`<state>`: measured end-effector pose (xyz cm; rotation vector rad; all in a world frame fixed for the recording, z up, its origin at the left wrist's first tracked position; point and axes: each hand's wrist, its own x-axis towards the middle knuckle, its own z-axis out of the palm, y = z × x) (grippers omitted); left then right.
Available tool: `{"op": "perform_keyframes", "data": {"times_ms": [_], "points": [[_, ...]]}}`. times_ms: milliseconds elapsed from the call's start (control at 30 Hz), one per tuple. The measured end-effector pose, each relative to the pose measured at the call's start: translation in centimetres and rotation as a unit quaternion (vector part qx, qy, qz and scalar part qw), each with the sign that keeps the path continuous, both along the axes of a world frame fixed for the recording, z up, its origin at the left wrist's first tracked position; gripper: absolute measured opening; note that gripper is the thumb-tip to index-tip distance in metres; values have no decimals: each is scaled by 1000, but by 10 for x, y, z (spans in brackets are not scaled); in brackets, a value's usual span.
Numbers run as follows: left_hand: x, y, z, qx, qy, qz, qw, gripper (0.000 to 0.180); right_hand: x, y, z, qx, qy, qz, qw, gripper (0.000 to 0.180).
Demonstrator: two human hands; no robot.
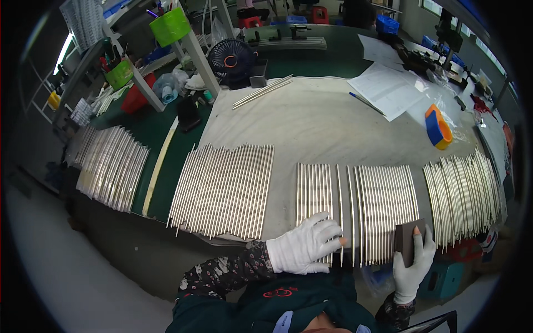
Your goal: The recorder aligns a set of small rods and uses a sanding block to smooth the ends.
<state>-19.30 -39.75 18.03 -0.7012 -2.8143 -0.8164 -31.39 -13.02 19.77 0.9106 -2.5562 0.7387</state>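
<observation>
Metal rods (225,191), slim, straight and shiny, are laid side by side in groups along the near side of a pale, smudged sheet (316,127), its far right part covered by papers (386,89). Leftmost bundle (111,166) is blurred, glossy, film-like over the top. White-gloved left hand (302,244) is laid on the middle group, fingers loosely curved; whether a rod is pinched cannot be told, rod parts beneath being hidden. Dark rectangular block (406,238), flat-faced, is gripped by the half-closed, white-gloved right hand (413,263) at the next group's near right corner; block's underside is hidden.
</observation>
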Motion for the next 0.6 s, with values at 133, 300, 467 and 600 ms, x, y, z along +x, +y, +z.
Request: {"op": "perform_keyframes", "data": {"times_ms": [133,300,467,600], "points": [[-8,7,8,-33,28,7,999,66,-43,10,3,56,95,-19,994,62],[-13,1,13,-65,-22,-7,998,64,-126,11,13,105,31,-143,984,53],[-9,-6,15,-37,-10,22,999,54,-177,8,8,180,21,-206,962,52],[-6,-5,14,-29,-10,42,999,48,-167,16,24,302,102,-251,914,55]]}}
